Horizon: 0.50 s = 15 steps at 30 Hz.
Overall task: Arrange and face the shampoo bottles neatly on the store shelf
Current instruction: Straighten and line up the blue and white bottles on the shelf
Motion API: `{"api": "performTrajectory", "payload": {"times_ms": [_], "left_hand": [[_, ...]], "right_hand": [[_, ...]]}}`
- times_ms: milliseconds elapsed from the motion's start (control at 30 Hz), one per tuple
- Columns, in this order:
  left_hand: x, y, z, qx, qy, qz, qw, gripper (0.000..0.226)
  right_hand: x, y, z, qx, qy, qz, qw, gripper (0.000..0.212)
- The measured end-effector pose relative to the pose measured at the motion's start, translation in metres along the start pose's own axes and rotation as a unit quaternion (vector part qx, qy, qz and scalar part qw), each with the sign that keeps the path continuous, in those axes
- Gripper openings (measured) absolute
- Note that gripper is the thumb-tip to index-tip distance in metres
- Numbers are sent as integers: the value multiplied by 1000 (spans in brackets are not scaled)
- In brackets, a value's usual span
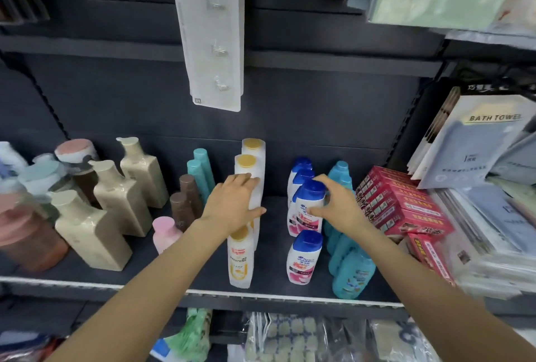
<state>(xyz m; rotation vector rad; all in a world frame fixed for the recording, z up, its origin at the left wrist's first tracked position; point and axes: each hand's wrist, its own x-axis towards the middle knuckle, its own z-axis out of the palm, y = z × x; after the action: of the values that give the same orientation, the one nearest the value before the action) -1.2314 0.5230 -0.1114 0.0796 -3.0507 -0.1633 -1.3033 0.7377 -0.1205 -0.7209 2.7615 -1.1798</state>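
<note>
A dark shelf (269, 295) with a pale front strip is seen against a dark slotted back panel, in what appears to be a store aisle. Rows running from near to far are formed on it by the shampoo bottles: white bottles with gold caps (240, 257) in the middle, white bottles with blue caps (303, 257) just to the right, and teal bottles (352, 274) beyond those. Further left, brown bottles (185, 202), a pink bottle (164, 232) and beige pump bottles (92, 231) are stood. Red boxes (403, 205) are stacked at the right end, with bath towel packs (475, 144) beside them. A white hook card (213, 42) is hung from above.

The left hand (235, 205) is wrapped round a gold-capped white bottle in the middle of its row, fingers over the far side and thumb on the near side. The right hand (336, 202) is curled round a blue-capped bottle (309, 208) in the middle of its row, thumb on the label.

Much of the bottle held by the left hand is hidden by that hand. The leftmost bottles are blurred and cut off by the frame edge. The packaged goods on the lower shelf are too blurred to be identified.
</note>
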Motion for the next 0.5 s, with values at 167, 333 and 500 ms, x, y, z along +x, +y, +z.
{"api": "performTrajectory", "payload": {"times_ms": [167,333,500], "left_hand": [[1,1,7,-33,7,-12,999,65],[-1,1,12,-46,11,-23,999,66],[-2,2,18,-83,20,-23,996,69]], "right_hand": [[8,13,8,-45,-73,-2,996,44],[13,30,15,-57,-113,21,992,47],[13,36,17,-42,-115,40,992,51]]}}
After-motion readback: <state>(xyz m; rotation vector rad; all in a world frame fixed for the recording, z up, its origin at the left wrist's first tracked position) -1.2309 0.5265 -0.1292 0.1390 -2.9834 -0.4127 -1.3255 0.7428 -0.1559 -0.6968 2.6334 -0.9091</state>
